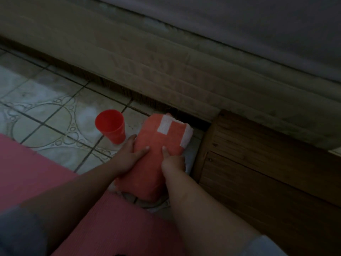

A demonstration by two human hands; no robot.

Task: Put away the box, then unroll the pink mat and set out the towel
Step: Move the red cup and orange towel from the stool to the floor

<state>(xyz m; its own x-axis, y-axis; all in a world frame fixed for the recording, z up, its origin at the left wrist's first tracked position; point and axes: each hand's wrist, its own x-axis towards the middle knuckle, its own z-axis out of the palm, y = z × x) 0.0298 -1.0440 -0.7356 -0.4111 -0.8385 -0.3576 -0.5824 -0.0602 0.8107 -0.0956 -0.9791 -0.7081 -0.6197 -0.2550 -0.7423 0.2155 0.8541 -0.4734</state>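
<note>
A folded orange towel (158, 145) with white patches lies on the tiled floor beside a wooden bed frame. My left hand (129, 154) holds its left edge, thumb across the top and fingers along the side. My right hand (172, 159) grips its right side, thumb on top and fingers hidden underneath. The pink mat (46, 178) lies unrolled flat under my arms, filling the lower left. No box is in view.
A red plastic cup (110, 128) stands upright on the floor just left of the towel, close to my left hand. The wooden bed frame (258, 163) and a mattress (166, 67) block the right and far side. Patterned tiles (46, 111) stretch left.
</note>
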